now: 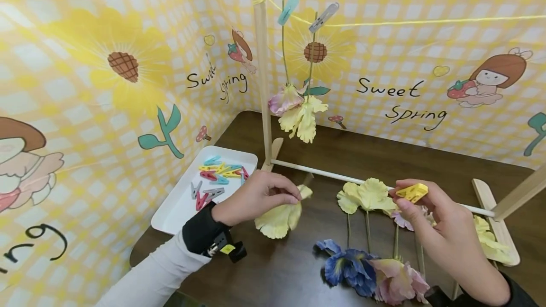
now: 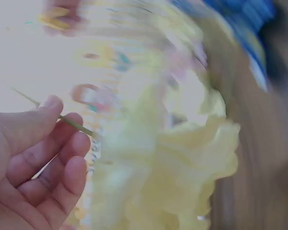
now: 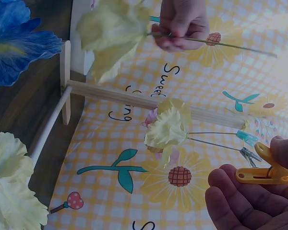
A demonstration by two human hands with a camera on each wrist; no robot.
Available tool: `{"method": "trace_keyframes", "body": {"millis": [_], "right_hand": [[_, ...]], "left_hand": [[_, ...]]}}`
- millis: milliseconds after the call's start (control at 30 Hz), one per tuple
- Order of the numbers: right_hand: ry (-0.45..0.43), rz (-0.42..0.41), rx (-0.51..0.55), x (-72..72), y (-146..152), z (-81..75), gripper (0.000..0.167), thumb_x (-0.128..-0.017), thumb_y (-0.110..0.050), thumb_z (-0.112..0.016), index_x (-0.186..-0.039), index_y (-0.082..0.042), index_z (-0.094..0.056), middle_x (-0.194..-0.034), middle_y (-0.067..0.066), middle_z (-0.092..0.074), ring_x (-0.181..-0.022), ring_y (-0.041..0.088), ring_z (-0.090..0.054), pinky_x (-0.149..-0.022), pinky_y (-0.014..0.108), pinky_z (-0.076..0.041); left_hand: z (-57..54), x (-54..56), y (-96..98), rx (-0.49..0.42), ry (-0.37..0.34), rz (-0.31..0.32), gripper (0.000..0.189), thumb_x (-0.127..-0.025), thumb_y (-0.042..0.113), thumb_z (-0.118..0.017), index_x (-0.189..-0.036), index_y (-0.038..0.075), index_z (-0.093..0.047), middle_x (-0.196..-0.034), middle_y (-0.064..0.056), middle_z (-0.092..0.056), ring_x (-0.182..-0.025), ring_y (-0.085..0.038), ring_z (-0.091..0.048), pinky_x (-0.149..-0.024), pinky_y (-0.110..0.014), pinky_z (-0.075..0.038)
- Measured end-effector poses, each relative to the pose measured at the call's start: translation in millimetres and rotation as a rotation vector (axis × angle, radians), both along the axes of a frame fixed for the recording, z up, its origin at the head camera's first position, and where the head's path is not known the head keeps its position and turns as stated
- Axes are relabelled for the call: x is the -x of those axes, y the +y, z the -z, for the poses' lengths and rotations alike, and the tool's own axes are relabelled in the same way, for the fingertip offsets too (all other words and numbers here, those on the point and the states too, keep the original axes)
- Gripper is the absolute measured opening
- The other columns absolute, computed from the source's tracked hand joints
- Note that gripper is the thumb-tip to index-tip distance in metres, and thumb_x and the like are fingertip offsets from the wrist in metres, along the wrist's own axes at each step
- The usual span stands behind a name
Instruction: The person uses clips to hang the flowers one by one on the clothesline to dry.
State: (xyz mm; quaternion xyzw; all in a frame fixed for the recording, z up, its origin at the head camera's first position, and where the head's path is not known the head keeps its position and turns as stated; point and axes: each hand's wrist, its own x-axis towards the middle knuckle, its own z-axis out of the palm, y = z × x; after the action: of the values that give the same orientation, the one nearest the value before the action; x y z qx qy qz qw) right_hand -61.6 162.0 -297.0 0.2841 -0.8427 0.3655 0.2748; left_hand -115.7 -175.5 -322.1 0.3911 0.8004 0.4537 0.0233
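Note:
My left hand (image 1: 266,195) pinches the thin green stem of a pale yellow artificial flower (image 1: 275,219) between thumb and fingers. In the left wrist view its blurred petals (image 2: 168,177) spread beyond the fingertips, and the stem crosses the thumb. A yellow clothespin (image 1: 413,193) is held between the thumb and fingers of my right hand (image 1: 448,226). Seen from the right wrist, that clothespin (image 3: 266,170) points away from the palm. On the yellow string (image 1: 384,22), a teal clothespin (image 1: 289,8) and a grey clothespin (image 1: 324,17) hold a pink flower (image 1: 285,100) and a yellow flower (image 1: 304,117) upside down.
A white tray (image 1: 170,207) with several coloured clothespins stands left of the wooden post (image 1: 263,75). A white rod (image 1: 315,170) runs low between the posts. Yellow flowers (image 1: 371,195), a blue flower (image 1: 351,269) and a pink flower (image 1: 396,281) lie on the dark table (image 1: 273,269).

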Motion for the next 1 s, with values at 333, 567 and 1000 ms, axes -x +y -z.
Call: {"method": "trace_keyframes", "body": {"millis": [333,567,1000], "right_hand": [[-0.007,-0.005,-0.016,0.4,-0.2,5.6,0.033,-0.087,0.004,-0.069,-0.117,-0.009,-0.064,-0.098,-0.004,-0.069,-0.081,-0.006,-0.061,-0.050,0.015,-0.037],[-0.001,0.023,-0.039,1.0,2.0,9.8,0.033,-0.085,0.004,-0.070,-0.115,-0.009,-0.065,-0.096,-0.004,-0.070,-0.079,-0.005,-0.062,-0.065,0.013,-0.043],[-0.058,0.007,-0.138,3.7,0.1,10.8,0.051,-0.092,0.002,-0.063,-0.139,-0.015,-0.054,-0.095,-0.012,-0.058,-0.082,-0.001,-0.055,-0.070,0.012,-0.042]], "left_hand": [[74.2,-11.6,10.4,0.007,-0.554,-0.299,0.018,-0.093,0.010,-0.067,-0.080,-0.003,-0.072,-0.068,-0.008,-0.069,-0.054,-0.009,-0.060,-0.049,-0.020,-0.046],[101.2,-4.5,6.8,0.276,-0.402,-0.429,0.034,-0.088,0.015,-0.072,-0.056,0.005,-0.068,-0.047,0.006,-0.056,-0.043,-0.005,-0.046,-0.045,-0.019,-0.033],[92.8,26.0,18.1,0.366,-0.700,-0.441,0.028,-0.085,0.008,-0.074,-0.061,-0.004,-0.066,-0.052,-0.011,-0.062,-0.038,-0.010,-0.055,-0.037,-0.019,-0.043]]}}
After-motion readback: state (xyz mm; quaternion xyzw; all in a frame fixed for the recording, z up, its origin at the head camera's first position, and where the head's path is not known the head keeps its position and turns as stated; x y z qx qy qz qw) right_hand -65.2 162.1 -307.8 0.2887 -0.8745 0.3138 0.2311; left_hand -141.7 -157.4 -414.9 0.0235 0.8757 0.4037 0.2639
